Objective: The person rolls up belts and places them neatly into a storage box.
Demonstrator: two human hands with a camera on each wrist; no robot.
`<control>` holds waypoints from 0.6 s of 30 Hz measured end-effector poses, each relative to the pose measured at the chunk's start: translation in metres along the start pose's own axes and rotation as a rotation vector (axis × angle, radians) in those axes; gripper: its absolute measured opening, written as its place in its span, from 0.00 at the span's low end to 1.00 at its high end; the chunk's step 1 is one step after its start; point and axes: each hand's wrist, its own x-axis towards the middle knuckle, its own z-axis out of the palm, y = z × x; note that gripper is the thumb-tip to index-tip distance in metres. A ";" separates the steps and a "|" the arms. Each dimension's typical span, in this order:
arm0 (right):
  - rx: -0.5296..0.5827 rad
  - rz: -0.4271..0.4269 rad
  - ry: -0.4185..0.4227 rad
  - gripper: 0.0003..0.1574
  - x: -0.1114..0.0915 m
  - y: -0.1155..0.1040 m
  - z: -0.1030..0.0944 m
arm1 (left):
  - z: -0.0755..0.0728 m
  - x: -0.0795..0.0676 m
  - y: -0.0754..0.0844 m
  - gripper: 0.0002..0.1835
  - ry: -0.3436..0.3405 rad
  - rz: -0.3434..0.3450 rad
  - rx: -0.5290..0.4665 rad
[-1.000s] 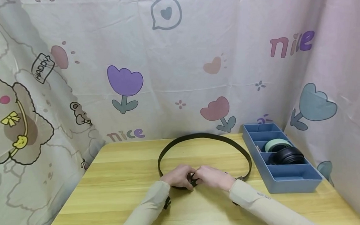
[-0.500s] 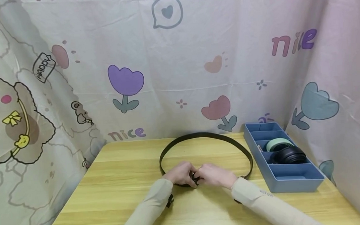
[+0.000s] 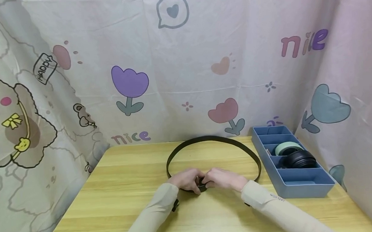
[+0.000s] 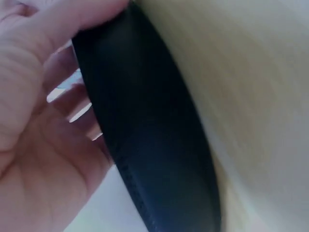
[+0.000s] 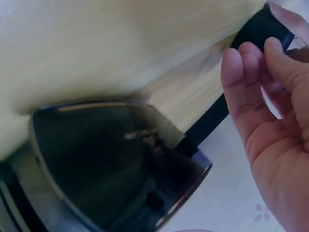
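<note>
A black belt (image 3: 212,138) makes a wide loop on edge on the wooden table. Both hands meet at its near side, where the strap bends into a small curl (image 3: 203,188). My left hand (image 3: 185,180) grips the strap there; in the left wrist view its thumb lies over the edge of the dark band (image 4: 149,121). From the other side my right hand (image 3: 223,178) pinches the strap between thumb and fingers, as the right wrist view shows. A large shiny plate buckle (image 5: 111,159) stands close to the right wrist; the sleeve hides it in the head view.
To the right stands a blue-grey compartment box (image 3: 306,191). Inside it lie a black rolled item (image 3: 300,159) and a pale green roll (image 3: 285,148). A printed curtain (image 3: 178,78) hangs right behind the table (image 3: 114,195).
The strap at the fingertips now shows a rounder, tighter curl. The right forearm has shifted slightly right, covering the buckle that showed beside it earlier.
</note>
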 end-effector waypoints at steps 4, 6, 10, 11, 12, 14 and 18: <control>0.009 -0.008 -0.032 0.03 -0.001 0.002 -0.004 | 0.002 0.002 -0.001 0.13 0.040 0.006 0.010; -0.006 0.008 -0.043 0.04 -0.001 0.001 -0.006 | 0.004 0.003 -0.002 0.12 0.055 0.001 0.006; -0.043 0.087 -0.042 0.07 0.000 -0.005 -0.004 | 0.008 0.004 -0.002 0.11 0.091 -0.021 0.000; -0.054 0.107 -0.033 0.06 0.000 -0.007 -0.002 | 0.009 0.004 -0.001 0.10 0.102 -0.028 -0.005; -0.067 0.122 -0.019 0.06 0.000 -0.010 -0.001 | 0.010 0.004 -0.001 0.10 0.114 -0.032 -0.003; -0.078 0.147 0.017 0.05 0.001 -0.014 0.002 | 0.012 0.004 0.001 0.10 0.142 -0.042 0.000; -0.065 0.130 0.076 0.06 0.000 -0.017 0.004 | 0.012 0.003 0.004 0.11 0.174 -0.047 0.044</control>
